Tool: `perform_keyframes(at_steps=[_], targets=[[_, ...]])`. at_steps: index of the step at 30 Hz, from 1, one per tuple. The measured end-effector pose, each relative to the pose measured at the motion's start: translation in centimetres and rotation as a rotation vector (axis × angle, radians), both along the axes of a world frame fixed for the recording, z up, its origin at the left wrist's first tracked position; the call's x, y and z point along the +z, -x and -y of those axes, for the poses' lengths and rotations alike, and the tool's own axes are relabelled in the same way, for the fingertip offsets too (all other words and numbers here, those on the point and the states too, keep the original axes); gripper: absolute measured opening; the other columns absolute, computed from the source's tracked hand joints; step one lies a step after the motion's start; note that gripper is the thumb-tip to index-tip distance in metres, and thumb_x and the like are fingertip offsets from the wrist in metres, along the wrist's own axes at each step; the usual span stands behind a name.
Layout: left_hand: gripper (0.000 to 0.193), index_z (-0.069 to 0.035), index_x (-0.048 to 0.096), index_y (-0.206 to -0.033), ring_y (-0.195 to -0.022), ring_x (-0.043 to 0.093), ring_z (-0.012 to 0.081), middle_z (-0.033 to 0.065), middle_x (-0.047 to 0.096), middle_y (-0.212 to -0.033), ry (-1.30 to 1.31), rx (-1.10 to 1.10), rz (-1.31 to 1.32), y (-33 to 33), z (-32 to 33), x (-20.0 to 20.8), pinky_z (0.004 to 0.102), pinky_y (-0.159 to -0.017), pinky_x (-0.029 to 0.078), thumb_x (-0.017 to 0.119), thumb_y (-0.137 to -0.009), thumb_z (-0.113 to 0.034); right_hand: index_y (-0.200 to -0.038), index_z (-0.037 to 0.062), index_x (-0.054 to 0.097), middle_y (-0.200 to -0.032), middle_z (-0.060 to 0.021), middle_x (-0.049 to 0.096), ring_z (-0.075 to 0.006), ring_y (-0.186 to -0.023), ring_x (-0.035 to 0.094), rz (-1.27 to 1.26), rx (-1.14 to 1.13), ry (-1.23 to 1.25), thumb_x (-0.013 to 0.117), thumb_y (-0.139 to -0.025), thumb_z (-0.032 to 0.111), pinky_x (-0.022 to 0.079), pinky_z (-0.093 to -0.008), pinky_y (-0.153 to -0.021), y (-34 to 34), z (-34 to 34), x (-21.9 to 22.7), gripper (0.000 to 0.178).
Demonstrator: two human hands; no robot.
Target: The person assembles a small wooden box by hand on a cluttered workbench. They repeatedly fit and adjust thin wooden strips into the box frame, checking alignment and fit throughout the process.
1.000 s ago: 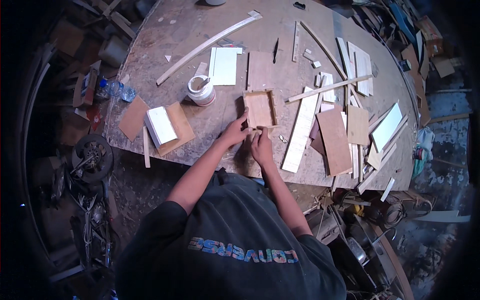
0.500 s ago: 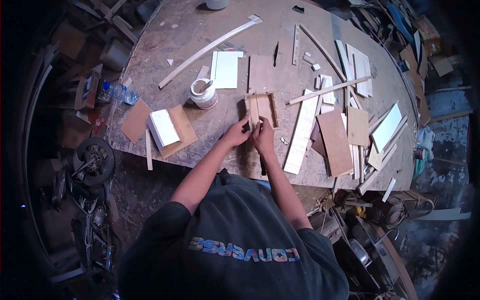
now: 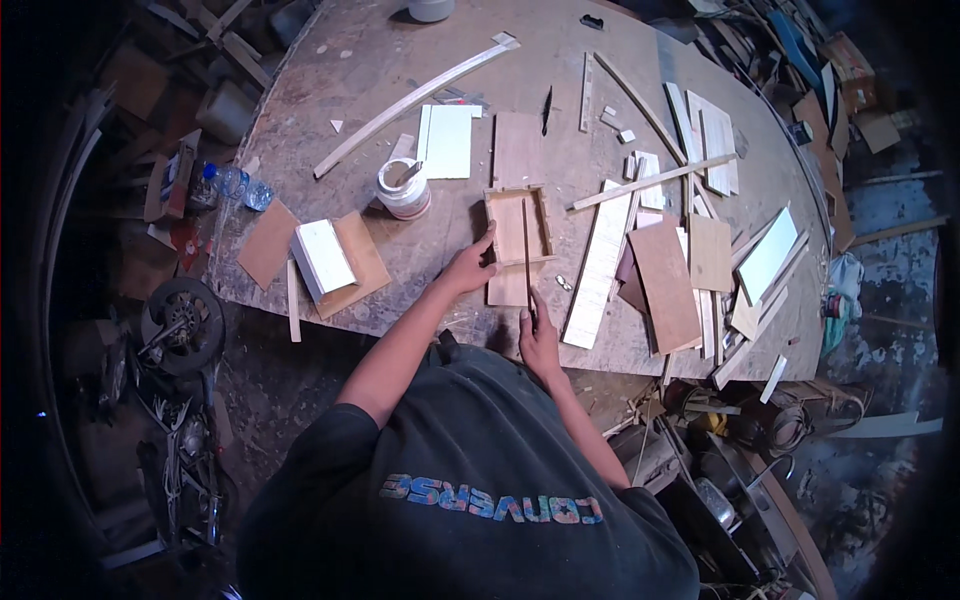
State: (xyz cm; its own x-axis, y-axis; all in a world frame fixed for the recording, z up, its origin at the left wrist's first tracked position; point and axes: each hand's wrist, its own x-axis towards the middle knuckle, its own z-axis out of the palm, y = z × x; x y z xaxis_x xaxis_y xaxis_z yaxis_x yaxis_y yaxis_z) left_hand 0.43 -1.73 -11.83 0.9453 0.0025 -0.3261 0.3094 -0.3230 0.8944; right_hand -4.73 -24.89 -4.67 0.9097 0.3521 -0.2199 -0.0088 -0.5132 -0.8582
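A small rectangular wooden frame (image 3: 547, 222) with low sides lies on a long reddish-brown board (image 3: 517, 150) near the front of the bench. My left hand (image 3: 468, 268) grips the frame's near left corner, with thumb and fingers around its left side. Below the frame, my right hand (image 3: 540, 343) is closed around the near end of a long, thin dark tool (image 3: 528, 270). Its slender length passes over the frame's near side and points away from me. I cannot make out its exact kind.
Left of the frame stands an open white tub (image 3: 405, 200) with a stick in it. A white block (image 3: 324, 257) rests on brown sheets further left. Wood strips and panels (image 3: 665, 285) pile up at right. A pale board (image 3: 446, 142) lies beyond the tub.
My right hand has drawn back toward me from the frame's near side, with the thin tool in it. My left hand has stayed at the frame's left corner.
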Motion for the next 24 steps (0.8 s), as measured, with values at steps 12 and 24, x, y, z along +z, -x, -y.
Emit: perform_keyframes(at_steps=[12, 24], targets=[[0.095, -0.02, 0.008, -0.165, -0.129, 0.058, 0.0261, 0.0222, 0.051, -0.15, 0.049, 0.005, 0.058, -0.2, 0.3, -0.7, 0.0391, -0.108, 0.048, 0.066, -0.091, -0.004, -0.157, 0.0157, 0.037, -0.079, -0.0329, 0.065, -0.051, -0.078, 0.065, 0.05, 0.103, 0.114, 0.044, -0.106, 0.022, 0.05, -0.0573, -0.071, -4.2, -3.8, -2.4, 0.052], [0.092, -0.014, 0.006, -0.165, -0.138, 0.051, 0.0317, 0.021, 0.031, -0.164, -0.049, -0.008, 0.085, 0.1, 0.6, -1.5, 0.0417, -0.111, 0.045, 0.065, -0.095, -0.01, -0.157, 0.0215, 0.038, -0.077, -0.0313, 0.065, -0.0501, -0.077, 0.066, 0.025, 0.087, 0.109, 0.046, -0.105, 0.023, 0.051, -0.0566, -0.073, -4.1, -3.9, -3.5, 0.053]])
